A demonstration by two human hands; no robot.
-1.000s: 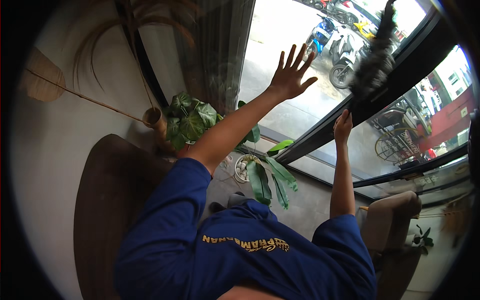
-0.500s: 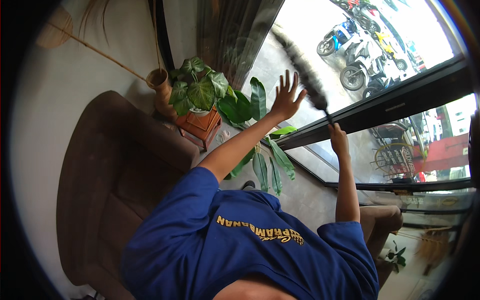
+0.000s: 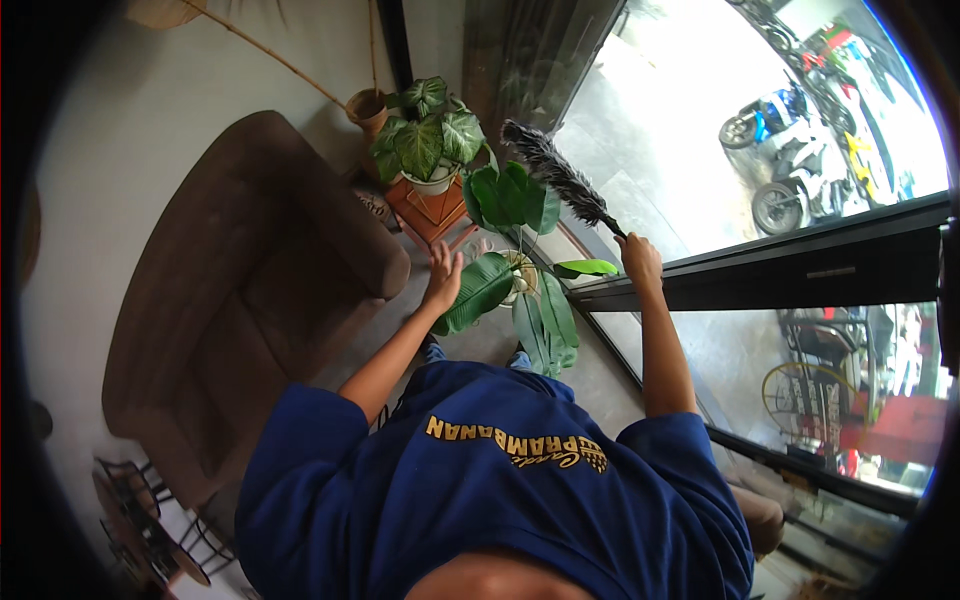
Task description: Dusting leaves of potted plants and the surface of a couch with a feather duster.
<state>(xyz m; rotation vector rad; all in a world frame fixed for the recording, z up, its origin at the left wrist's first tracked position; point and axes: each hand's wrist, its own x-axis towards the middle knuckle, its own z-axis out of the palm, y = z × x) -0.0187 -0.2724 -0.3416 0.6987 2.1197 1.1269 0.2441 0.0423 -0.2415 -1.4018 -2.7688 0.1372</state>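
My right hand [image 3: 641,262] is wrapped round the handle of a dark grey feather duster [image 3: 560,175]. The duster slants up to the left, its fluffy head in front of the window glass [image 3: 665,130] and above the tall plant's leaves. My left hand [image 3: 441,281] holds nothing; its fingers are stretched out beside a broad green leaf [image 3: 482,293] of the potted floor plant. Whether the hand touches that leaf I cannot tell.
A brown sofa [image 3: 250,240] curves along the left. Ahead, a wooden side table [image 3: 430,212] bears a potted variegated plant [image 3: 420,145], with a tan vase [image 3: 368,110] behind it. A black window frame [image 3: 760,283] runs along the right; motorcycles [image 3: 790,185] stand outside.
My left hand has come down from near the glass to beside the plant's leaf. My right hand has shifted slightly left, and the duster's head now lies lower, over the leaves.
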